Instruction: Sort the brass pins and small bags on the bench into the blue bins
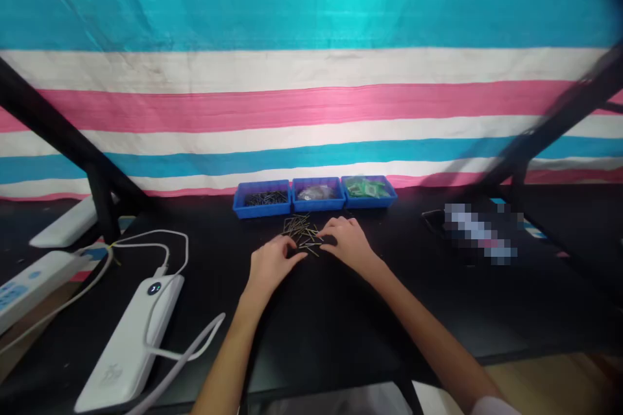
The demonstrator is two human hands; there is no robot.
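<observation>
A loose pile of thin metal pins or nails lies on the black table, just in front of the blue bins. My left hand rests at the pile's left front, thumb and fingers apart. From the right, my right hand reaches to the pile's edge, its thumb and fingertips also apart near the pieces. Behind stand three blue bins: the left bin holds dark thin pieces, the middle bin a clear plastic bag, and the right bin green and white packets.
A white power bank with looping white cables lies at the left. Farther left is a white power strip. A dark object and a blurred patch are at the right. Black frame bars slant up both sides before a striped sheet.
</observation>
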